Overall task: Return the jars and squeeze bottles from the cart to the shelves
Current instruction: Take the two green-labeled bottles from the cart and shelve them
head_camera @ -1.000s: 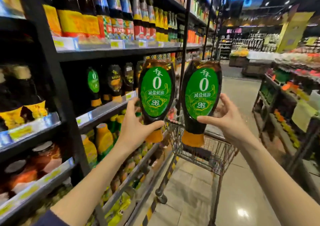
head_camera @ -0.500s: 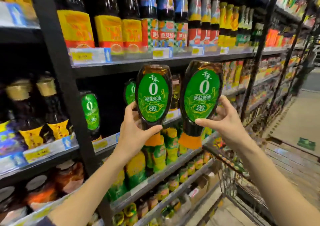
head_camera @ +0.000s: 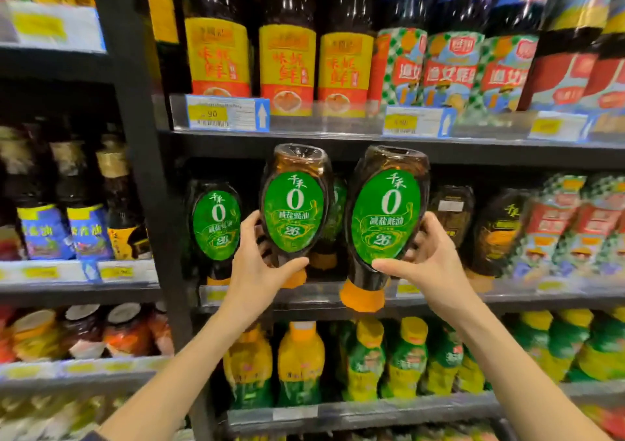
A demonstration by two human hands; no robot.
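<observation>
Our left hand (head_camera: 258,271) grips a dark brown plastic squeeze bottle with an oval green label (head_camera: 293,210) low on its body, with the thumb across the front under the label and the fingers curled behind. Our right hand (head_camera: 431,264) grips a second dark brown squeeze bottle (head_camera: 385,217) of the same kind in the same way, thumb on the front near the neck. Both bottles are upright with their orange caps at the bottom and their flat bases on top. They are side by side and just apart, the right one nearer to us and a little lower. We hold them in the air in front of the middle black metal shelf (head_camera: 507,300), and the right bottle's cap hangs before the shelf's front rail. On that shelf a matching green-labelled bottle (head_camera: 216,224) stands just left of our left hand, and another shows partly in the gap behind the two we hold. Tall dark bottles with yellow and red labels (head_camera: 287,65) fill the shelf above, and yellow-capped green bottles (head_camera: 367,363) line the shelf below. A black upright post (head_camera: 142,170) divides this bay from the left one, where round-lidded jars (head_camera: 83,332) sit low, blurred.
</observation>
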